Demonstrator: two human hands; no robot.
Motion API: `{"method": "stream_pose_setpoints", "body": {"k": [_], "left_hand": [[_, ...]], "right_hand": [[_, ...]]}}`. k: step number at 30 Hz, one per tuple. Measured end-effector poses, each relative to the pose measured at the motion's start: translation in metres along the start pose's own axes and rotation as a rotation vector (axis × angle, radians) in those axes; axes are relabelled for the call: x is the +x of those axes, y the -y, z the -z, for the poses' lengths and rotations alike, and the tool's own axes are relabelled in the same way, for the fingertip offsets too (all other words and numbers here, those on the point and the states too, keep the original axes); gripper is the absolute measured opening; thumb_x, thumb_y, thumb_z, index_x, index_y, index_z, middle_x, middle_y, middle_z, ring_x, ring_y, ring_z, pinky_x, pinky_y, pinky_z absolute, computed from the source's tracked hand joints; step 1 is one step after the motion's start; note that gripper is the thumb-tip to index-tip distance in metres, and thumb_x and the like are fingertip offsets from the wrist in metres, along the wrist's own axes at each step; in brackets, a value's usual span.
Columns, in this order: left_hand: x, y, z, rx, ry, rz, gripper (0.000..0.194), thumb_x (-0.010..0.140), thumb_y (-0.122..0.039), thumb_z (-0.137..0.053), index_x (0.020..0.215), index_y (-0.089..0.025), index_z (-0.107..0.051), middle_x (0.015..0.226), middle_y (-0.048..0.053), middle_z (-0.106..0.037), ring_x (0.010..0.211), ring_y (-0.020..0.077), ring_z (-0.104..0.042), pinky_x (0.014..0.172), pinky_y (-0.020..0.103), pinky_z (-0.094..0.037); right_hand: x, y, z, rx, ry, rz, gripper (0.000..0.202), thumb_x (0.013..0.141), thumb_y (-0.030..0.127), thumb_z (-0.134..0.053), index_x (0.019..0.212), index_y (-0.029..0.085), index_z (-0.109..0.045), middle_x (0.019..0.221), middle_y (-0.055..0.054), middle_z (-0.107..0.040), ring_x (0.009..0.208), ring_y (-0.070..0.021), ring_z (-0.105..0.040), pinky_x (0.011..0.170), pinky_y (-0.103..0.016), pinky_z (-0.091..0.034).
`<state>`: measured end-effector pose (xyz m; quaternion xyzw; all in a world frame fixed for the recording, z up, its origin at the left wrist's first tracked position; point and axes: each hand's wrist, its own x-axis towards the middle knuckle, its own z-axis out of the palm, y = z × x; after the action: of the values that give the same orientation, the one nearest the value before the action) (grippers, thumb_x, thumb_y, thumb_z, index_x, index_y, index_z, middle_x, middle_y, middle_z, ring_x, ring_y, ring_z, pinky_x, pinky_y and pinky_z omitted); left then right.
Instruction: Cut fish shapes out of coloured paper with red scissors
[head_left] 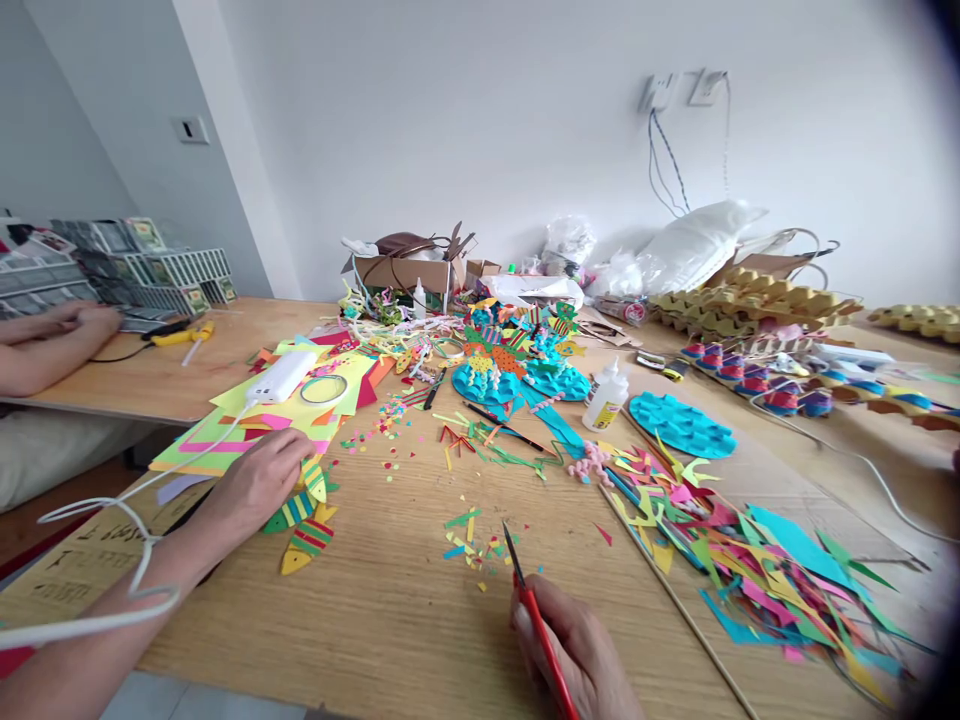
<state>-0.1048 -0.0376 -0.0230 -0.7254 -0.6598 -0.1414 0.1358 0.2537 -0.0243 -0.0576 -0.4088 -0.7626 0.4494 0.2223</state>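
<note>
My left hand [262, 480] is closed in a pinch on a yellow striped paper fish [315, 480] at the left of the table. Beside it lie a green striped paper fish [292, 512] and a yellow one with red and green stripes [307, 540], partly overlapping. My right hand [570, 640], at the front edge, grips red-handled scissors [541, 635]. Their dark blades look shut and point away from me. Just beyond the tip, small paper scraps [480, 545] are scattered on the wood.
A white power strip [281, 378] rests on coloured paper sheets, its cable crossing my left forearm. Blue egg-carton pieces [682, 424], a glue bottle [606, 397], a wooden stick [679, 600] and piled paper offcuts [780, 580] lie right. Another person's hands [90, 322] rest at far left.
</note>
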Motion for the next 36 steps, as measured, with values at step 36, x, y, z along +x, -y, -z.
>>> {"method": "stream_pose_setpoints", "body": {"k": [36], "left_hand": [[-0.015, -0.027, 0.029, -0.387, -0.044, 0.221, 0.021, 0.077, -0.021, -0.041, 0.087, -0.019, -0.059, 0.088, 0.007, -0.069, 0.08, 0.0202, -0.063, 0.072, 0.027, -0.049]], "right_hand": [[0.001, 0.002, 0.0, -0.076, 0.036, -0.004, 0.045, 0.087, 0.055, -0.026, 0.064, 0.019, -0.04, 0.057, 0.002, -0.042, 0.053, -0.0126, -0.041, 0.05, -0.023, -0.029]]}}
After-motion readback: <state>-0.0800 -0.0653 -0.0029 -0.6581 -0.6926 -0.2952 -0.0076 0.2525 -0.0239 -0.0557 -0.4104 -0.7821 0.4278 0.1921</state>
